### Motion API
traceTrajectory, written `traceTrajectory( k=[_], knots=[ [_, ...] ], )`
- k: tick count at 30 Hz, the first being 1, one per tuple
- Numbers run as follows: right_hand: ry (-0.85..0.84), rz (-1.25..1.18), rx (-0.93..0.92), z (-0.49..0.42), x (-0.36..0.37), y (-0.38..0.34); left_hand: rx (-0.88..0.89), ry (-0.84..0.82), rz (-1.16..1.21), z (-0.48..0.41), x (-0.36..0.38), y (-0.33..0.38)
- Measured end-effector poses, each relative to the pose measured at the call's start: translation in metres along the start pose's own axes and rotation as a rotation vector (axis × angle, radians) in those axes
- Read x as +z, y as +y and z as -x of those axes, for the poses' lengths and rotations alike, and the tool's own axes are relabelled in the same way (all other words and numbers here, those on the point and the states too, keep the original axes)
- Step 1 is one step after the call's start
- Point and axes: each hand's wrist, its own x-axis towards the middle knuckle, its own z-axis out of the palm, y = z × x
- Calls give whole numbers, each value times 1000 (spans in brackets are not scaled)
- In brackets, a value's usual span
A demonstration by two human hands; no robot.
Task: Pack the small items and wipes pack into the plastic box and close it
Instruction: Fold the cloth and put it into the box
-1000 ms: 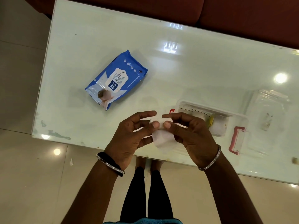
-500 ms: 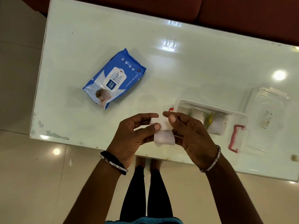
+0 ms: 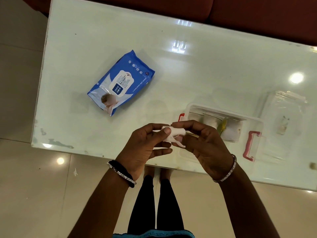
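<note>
We pinched a small white roll (image 3: 173,134) between left hand (image 3: 145,150) and right hand (image 3: 204,148); next, we judged, it should go into the open plastic box (image 3: 253,121) just right of them.

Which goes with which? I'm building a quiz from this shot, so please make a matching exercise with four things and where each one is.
Things:
1. wipes pack
2. white cloth
3. lid
4. plastic box

Places:
A. held between both hands
B. on the table, right of the box
C. on the table, left of the hands
D. open, behind the right hand

Pairs: 1-C, 2-A, 3-B, 4-D
</note>
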Motion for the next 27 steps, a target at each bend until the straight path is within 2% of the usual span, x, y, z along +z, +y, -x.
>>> traceTrajectory(
  k=[5,12,16,19,24,27],
  knots=[
    [9,-106,30,3,2,-1,57,-6,6,-3,-2,-4],
    [107,-19,37,0,-1,-1,125,-51,-6,-3,0,-5],
    [99,-12,-17,3,-7,-1,82,-77,85,-4,2,-5],
    [88,2,-57,8,-13,0,19,-31,172,-6,7,-2],
    [21,-63,-35,17,-23,1,49,26,-2,-5,20,-3],
    [52,-26,-25,20,-27,4,108,22,-108,-3,26,-8]
  ],
)
